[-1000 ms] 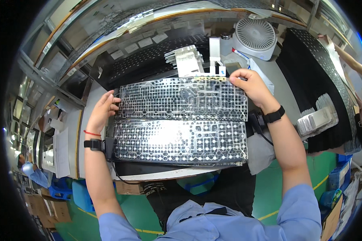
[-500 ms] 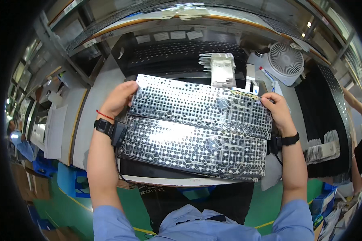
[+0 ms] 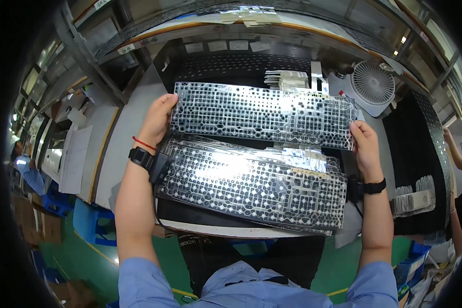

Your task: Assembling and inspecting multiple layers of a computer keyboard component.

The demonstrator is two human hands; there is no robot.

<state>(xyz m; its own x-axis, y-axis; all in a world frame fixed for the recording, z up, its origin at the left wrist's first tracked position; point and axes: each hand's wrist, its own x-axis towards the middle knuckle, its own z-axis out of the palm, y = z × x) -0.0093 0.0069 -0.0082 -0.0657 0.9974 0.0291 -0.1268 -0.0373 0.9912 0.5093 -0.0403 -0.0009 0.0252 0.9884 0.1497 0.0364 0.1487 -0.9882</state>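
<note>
A long keyboard membrane sheet (image 3: 262,115), clear with dark round dots and fine traces, is held up between both hands. My left hand (image 3: 160,118) pinches its left edge near the upper corner, fingers mostly behind it. On its right edge, my right hand (image 3: 365,146) grips near the lower corner, thumb in front. Below and nearer to me lies a stack of similar keyboard membrane sheets (image 3: 251,190), tilted slightly down to the right, with white dots and a bright glare. Whitish connector tails (image 3: 305,158) show along the stack's far edge, partly under the held sheet.
Behind the held sheet lies a pile of pale strips (image 3: 290,79). A white round fan (image 3: 373,82) stands at the back right. More sheets with pale tails (image 3: 416,200) lie on the right, near another person's arm (image 3: 458,151). A shelf (image 3: 200,38) spans the back.
The held sheet has moved away from me and levelled out, uncovering the stack's far edge and connector tails. Both hands moved with it, and the right hand now grips lower on the edge.
</note>
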